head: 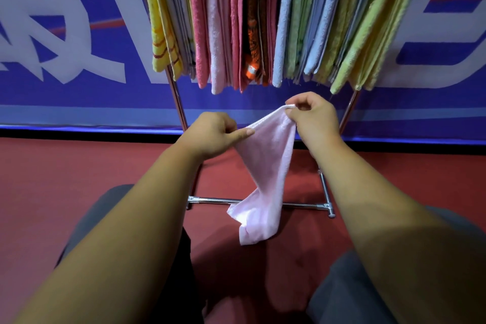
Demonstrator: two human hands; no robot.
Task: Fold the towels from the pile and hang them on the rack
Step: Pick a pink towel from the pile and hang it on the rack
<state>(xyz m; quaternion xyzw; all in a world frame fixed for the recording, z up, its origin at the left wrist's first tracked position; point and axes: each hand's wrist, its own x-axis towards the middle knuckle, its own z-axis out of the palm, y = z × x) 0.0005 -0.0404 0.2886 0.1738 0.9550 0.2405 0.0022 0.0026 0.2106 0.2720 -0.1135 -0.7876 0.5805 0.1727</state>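
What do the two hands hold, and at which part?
A light pink terry towel: the left hand and the right hand each pinch its top edge; the rest hangs.

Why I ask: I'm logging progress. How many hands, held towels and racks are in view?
Hands: 2, left hand and right hand
Pink towel held between them: 1
Rack: 1
Total: 4
The hanging towels are too tightly packed to count.
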